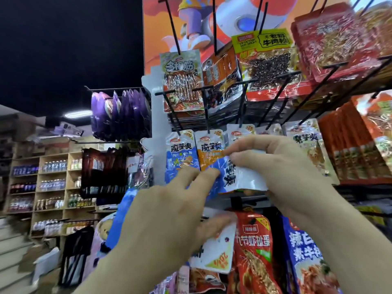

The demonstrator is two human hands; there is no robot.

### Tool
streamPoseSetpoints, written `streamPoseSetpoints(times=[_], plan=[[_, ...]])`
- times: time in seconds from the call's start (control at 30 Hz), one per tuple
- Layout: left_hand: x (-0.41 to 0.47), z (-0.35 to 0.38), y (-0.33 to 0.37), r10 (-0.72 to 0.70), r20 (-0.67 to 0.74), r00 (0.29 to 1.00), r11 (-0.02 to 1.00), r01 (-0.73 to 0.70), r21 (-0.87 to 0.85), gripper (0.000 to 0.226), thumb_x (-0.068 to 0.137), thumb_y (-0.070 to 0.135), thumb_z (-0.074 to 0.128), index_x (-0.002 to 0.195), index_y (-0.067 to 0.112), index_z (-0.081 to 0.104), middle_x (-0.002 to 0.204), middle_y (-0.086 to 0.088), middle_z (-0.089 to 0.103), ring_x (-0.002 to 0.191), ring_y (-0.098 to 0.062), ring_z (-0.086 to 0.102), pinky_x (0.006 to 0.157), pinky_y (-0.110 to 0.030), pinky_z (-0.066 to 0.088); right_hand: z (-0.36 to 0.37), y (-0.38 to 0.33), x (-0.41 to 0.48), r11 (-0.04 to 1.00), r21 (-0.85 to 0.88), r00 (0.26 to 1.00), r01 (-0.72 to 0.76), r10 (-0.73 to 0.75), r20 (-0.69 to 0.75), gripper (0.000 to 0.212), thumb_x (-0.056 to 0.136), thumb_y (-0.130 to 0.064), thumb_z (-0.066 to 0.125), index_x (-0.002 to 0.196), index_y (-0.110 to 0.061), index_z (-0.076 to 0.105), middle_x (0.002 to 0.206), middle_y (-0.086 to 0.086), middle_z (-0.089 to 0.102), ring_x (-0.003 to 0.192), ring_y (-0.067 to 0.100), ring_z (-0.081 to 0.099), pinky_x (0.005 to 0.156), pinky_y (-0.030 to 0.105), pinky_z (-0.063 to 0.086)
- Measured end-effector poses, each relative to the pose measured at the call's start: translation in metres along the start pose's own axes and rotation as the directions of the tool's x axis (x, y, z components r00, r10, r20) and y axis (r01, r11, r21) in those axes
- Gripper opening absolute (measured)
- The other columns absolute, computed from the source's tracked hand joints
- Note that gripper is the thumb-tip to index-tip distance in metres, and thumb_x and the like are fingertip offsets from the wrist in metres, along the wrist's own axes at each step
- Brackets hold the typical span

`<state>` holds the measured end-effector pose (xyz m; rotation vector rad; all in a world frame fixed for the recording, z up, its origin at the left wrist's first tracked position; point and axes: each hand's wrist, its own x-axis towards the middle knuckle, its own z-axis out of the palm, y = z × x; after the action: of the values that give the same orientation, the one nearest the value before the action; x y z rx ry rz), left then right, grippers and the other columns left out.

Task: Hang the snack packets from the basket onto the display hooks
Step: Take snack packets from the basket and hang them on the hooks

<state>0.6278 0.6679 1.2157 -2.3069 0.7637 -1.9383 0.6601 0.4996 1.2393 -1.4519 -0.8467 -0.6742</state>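
Both my hands are raised in front of the display rack. My right hand (282,166) pinches a blue and white snack packet (233,177) that lies sideways below the middle row of hooks. My left hand (169,211) holds a stack of similar packets (216,251) under its thumb, and its fingertips touch the blue end of the sideways packet. Just behind hang a blue packet (180,153) and an orange packet (209,149) on black display hooks (204,107). The basket is out of view.
Upper hooks carry a striped packet (181,81), a yellow-topped packet (265,62) and red packets (331,41). Red shrimp packets (252,251) and blue ones (305,255) hang below. Purple bags (121,113) hang at left, with drink shelves (51,183) and stairs (12,251) beyond.
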Motion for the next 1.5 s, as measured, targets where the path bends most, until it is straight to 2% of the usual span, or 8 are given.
streamPoseSetpoints(times=[0.13, 0.23, 0.3, 0.7, 0.87, 1.03, 1.27, 1.5], plan=[[-0.007, -0.009, -0.008, -0.256, 0.013, 0.967, 0.906, 0.244, -0.346, 0.036, 0.09, 0.043, 0.058, 0.068, 0.016, 0.063, 0.054, -0.004, 0.054, 0.048, -0.016, 0.049, 0.046, -0.031, 0.034, 0.003, -0.006, 0.0, 0.974, 0.167, 0.982, -0.152, 0.13, 0.136, 0.041, 0.069, -0.059, 0.061, 0.088, -0.023, 0.07, 0.072, 0.004, 0.062, 0.054, 0.016, 0.059, 0.043, 0.024, 0.045], [0.0, -0.008, -0.022, -0.484, 0.314, 0.817, 0.393, 0.523, -0.756, 0.048, 0.077, 0.041, 0.065, 0.078, -0.007, 0.066, 0.078, -0.029, 0.067, 0.062, -0.029, 0.06, 0.056, -0.038, 0.043, 0.006, 0.002, -0.001, 0.991, -0.13, 0.98, -0.035, 0.059, 0.189, 0.04, 0.067, -0.057, 0.064, 0.094, -0.028, 0.071, 0.088, 0.002, 0.071, 0.075, 0.012, 0.068, 0.057, 0.025, 0.053], [-0.004, -0.003, -0.025, -0.465, 0.399, 0.79, 0.301, 0.565, -0.768, 0.043, 0.073, 0.038, 0.063, 0.079, -0.005, 0.068, 0.082, -0.029, 0.069, 0.066, -0.027, 0.062, 0.061, -0.038, 0.045, 0.012, 0.006, -0.003, 0.996, -0.089, 0.975, -0.008, 0.027, 0.22, 0.031, 0.078, -0.042, 0.065, 0.088, -0.014, 0.073, 0.088, 0.011, 0.073, 0.073, 0.015, 0.067, 0.059, 0.028, 0.051], [0.036, -0.013, -0.06, -0.517, 0.347, 0.783, 0.287, 0.54, -0.791, 0.02, 0.065, 0.025, 0.069, 0.075, 0.009, 0.076, 0.072, -0.008, 0.074, 0.058, -0.012, 0.066, 0.054, -0.019, 0.054, 0.043, 0.011, 0.019, 0.972, -0.213, 0.974, 0.101, -0.053, 0.222, 0.03, 0.091, -0.027, 0.064, 0.082, 0.002, 0.067, 0.065, 0.014, 0.054, 0.055, 0.016, 0.038, 0.052, 0.03, 0.03], [0.074, -0.006, -0.092, -0.606, 0.298, 0.738, 0.282, 0.549, -0.787, 0.013, 0.078, 0.015, 0.073, 0.079, 0.002, 0.072, 0.056, -0.004, 0.068, 0.041, -0.008, 0.058, 0.04, -0.015, 0.045, 0.067, 0.004, 0.043, 0.99, -0.097, 0.979, 0.105, -0.086, 0.183, 0.015, 0.088, -0.017, 0.069, 0.103, -0.014, 0.067, 0.082, 0.011, 0.075, 0.071, 0.029, 0.072, 0.067, 0.048, 0.058], [0.1, 0.003, -0.111, -0.619, 0.226, 0.753, 0.368, 0.531, -0.763, 0.019, 0.079, 0.015, 0.076, 0.086, -0.002, 0.071, 0.057, -0.002, 0.069, 0.042, -0.007, 0.058, 0.04, -0.015, 0.043, 0.075, 0.001, 0.065, 0.99, -0.046, 0.987, 0.133, -0.128, 0.096, 0.069, 0.087, -0.006, 0.069, 0.137, -0.044, 0.039, 0.104, 0.003, 0.07, 0.078, 0.033, 0.07, 0.068, 0.049, 0.059], [0.112, 0.007, -0.124, -0.553, 0.25, 0.795, 0.479, 0.549, -0.685, 0.013, 0.084, 0.023, 0.073, 0.085, 0.01, 0.076, 0.056, -0.001, 0.065, 0.041, -0.011, 0.05, 0.039, -0.018, 0.039, 0.078, -0.005, 0.073, 0.96, -0.193, 0.972, 0.202, -0.172, 0.16, 0.051, 0.09, -0.008, 0.064, 0.134, -0.032, 0.052, 0.128, -0.012, 0.055, 0.077, 0.018, 0.066, 0.074, 0.039, 0.058], [0.117, 0.004, -0.131, -0.537, 0.385, 0.751, 0.476, 0.646, -0.597, 0.059, 0.094, 0.011, 0.055, 0.036, 0.017, 0.064, 0.041, 0.001, 0.047, 0.037, -0.012, 0.039, 0.041, -0.018, 0.029, 0.08, -0.007, 0.079, 0.959, -0.208, 0.973, 0.192, -0.16, 0.164, 0.063, 0.088, -0.007, 0.064, 0.143, -0.029, 0.043, 0.142, -0.011, 0.048, 0.109, 0.035, 0.06, 0.083, 0.042, 0.056]])
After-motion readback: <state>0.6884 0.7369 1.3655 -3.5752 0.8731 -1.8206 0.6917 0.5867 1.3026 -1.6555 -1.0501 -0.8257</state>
